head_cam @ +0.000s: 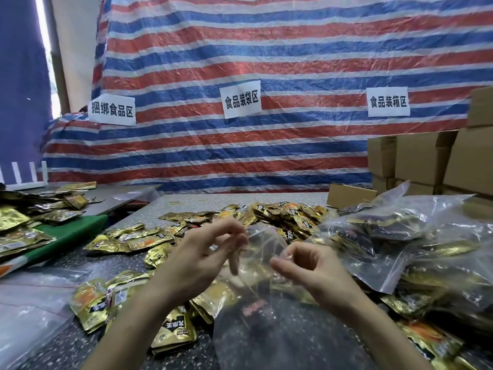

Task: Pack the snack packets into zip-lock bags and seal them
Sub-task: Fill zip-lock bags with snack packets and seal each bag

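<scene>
A clear empty zip-lock bag (256, 324) hangs in front of me over the speckled table (192, 206). My left hand (205, 252) pinches its top edge on the left, and my right hand (306, 265) pinches the top edge on the right, so the mouth is held between them. Gold and black snack packets (282, 214) lie scattered across the table, with more of these gold packets (96, 303) near my left forearm. Filled zip-lock bags (400, 236) are heaped on the right.
Cardboard boxes (416, 158) are stacked at the back right. A green board (69, 233) with more gold packets sits on the left. A striped tarp (266, 76) with white paper signs hangs behind. Flat clear bags (29, 313) lie at the near left.
</scene>
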The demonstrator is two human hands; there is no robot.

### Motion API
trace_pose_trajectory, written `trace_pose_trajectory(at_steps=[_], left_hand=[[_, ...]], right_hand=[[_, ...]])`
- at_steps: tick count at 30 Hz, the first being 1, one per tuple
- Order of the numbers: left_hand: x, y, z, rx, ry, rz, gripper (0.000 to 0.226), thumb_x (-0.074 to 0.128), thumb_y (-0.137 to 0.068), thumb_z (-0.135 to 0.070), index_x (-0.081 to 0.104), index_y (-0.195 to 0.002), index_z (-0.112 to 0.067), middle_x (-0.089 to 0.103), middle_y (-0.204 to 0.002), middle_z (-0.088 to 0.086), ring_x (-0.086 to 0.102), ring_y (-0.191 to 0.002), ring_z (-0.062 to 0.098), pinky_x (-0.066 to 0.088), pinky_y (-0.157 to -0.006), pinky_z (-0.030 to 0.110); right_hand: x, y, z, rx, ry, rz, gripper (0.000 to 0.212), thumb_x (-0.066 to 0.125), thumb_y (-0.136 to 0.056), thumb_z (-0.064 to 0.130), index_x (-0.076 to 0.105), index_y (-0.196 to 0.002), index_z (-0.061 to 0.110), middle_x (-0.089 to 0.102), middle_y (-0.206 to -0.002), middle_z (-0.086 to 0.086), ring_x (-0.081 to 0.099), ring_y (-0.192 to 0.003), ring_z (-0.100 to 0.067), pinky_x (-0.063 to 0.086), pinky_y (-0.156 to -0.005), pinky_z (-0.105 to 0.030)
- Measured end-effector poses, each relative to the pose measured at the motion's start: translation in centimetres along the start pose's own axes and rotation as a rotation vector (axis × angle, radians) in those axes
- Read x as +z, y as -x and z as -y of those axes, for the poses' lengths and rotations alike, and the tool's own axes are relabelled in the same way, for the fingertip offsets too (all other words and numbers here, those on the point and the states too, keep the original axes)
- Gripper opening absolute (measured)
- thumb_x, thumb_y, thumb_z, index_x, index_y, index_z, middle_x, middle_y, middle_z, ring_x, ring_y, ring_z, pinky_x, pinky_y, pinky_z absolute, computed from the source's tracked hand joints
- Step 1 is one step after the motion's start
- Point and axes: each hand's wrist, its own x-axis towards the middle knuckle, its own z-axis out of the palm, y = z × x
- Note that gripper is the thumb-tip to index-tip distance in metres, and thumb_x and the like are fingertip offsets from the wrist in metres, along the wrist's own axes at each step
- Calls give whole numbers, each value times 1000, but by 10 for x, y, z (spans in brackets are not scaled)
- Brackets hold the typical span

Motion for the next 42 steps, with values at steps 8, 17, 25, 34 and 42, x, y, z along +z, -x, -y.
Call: trace_pose_trajectory(at_steps=[8,17,25,34,42], left_hand=[[9,-15,17,291,-11,-67,35,49,-95,-54,72,-96,-27,66,-66,-7,56,-51,5,41,-50,18],[14,-22,97,-658,-240,-593,46,68,-88,-49,60,-122,-19,60,-125,5,62,-109,21,55,-81,37],[29,-9,111,-610,-379,-309,54,71,-87,-22,54,-136,-35,52,-146,-3,43,-138,21,35,-114,48],[24,-2,105,-309,-176,-626,23,62,-92,-5,68,-102,-25,61,-121,1,56,-117,22,50,-98,46],[-4,-6,48,-169,525,-962,8,58,-88,-48,63,-84,-43,70,-94,-5,64,-103,33,51,-88,66]], right_hand=[[1,-2,-1,30,-108,-37,25,68,-89,9,67,-113,15,75,-99,-10,74,-86,-16,58,-67,-23],[-5,-3,-13,-6,-56,-229,16,71,-86,-2,72,-95,11,77,-92,-4,73,-80,-14,55,-66,-20],[-6,-3,-18,-37,-39,-212,16,71,-85,-2,73,-93,12,77,-92,-6,74,-80,-18,56,-67,-21],[-6,-2,-14,-42,-28,-208,16,71,-85,-2,73,-93,12,77,-91,-6,74,-80,-21,57,-67,-24],[-4,-1,-11,-60,-17,-223,17,71,-85,-3,73,-93,12,77,-92,-4,74,-82,-18,56,-68,-22]])
